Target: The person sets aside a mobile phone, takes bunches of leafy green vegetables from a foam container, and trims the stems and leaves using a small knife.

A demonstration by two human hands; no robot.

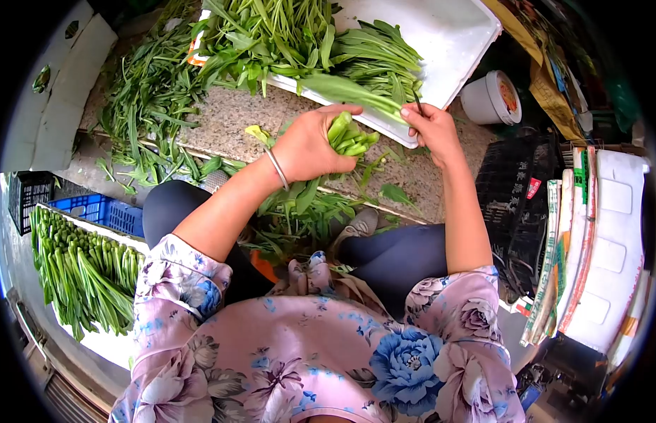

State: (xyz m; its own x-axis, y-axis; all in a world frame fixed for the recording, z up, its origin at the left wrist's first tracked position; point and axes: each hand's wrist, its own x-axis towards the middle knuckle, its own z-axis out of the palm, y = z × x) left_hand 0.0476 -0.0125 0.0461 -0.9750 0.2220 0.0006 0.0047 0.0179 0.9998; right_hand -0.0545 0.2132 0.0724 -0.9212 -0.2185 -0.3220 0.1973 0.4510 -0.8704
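My left hand (310, 144), with a bangle at the wrist, is closed around a bunch of leafy green stalks (350, 139). Their pale cut ends point up to the right, and leaves hang below the hand. Between the thumb and fingers of my right hand (433, 130) is the stem end of a single leafy green stalk (370, 101), its broad leaf reaching left. A thin dark object (418, 104) sticks up at the right fingertips; I cannot tell what it is. Just beyond both hands, a white foam box (455, 35) holds a heap of greens (271, 35) and a neater pile (377, 53).
Loose leaves (148, 99) cover the stone ledge (236, 116) at left and the floor between my legs. Bundled greens (88, 275) lie at lower left by a blue crate (106, 211). A white bucket (491, 97), black crate (515, 190) and stacked foam boxes (606, 240) stand at right.
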